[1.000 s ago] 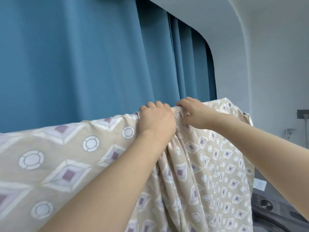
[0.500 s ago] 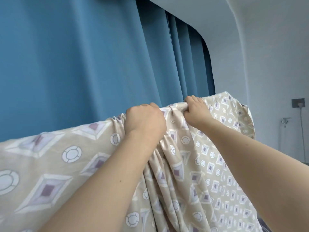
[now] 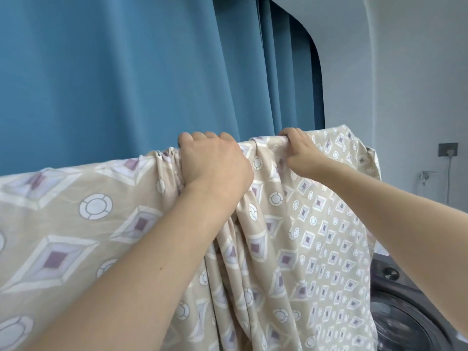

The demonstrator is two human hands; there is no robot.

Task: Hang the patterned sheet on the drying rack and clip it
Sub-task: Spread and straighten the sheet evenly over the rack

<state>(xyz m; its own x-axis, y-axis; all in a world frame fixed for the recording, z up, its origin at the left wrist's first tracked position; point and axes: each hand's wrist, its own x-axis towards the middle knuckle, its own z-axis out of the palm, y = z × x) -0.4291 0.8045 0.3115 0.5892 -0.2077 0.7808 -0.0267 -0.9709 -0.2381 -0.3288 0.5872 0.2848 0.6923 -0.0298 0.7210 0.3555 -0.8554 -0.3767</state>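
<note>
The patterned sheet [image 3: 83, 224], beige with purple diamonds and white circles, hangs draped over a high bar that it hides completely. My left hand [image 3: 215, 163] grips the sheet's top fold at the middle, fingers curled over the edge, with bunched folds falling below it. A short way to the right, my right hand [image 3: 297, 150] grips the same top fold, where the cloth is gathered into a ridge. The drying rack itself is covered by the fabric. No clip is in sight.
A blue curtain [image 3: 126, 84] hangs close behind the sheet. A grey washing machine [image 3: 410, 307] stands at the lower right, partly behind the cloth. On the white wall at the right are a socket [image 3: 447, 149] and a tap [image 3: 426, 173].
My two hands have moved apart along the top fold, the left one sliding leftwards, and the cloth between them has spread out. The view has shifted slightly.
</note>
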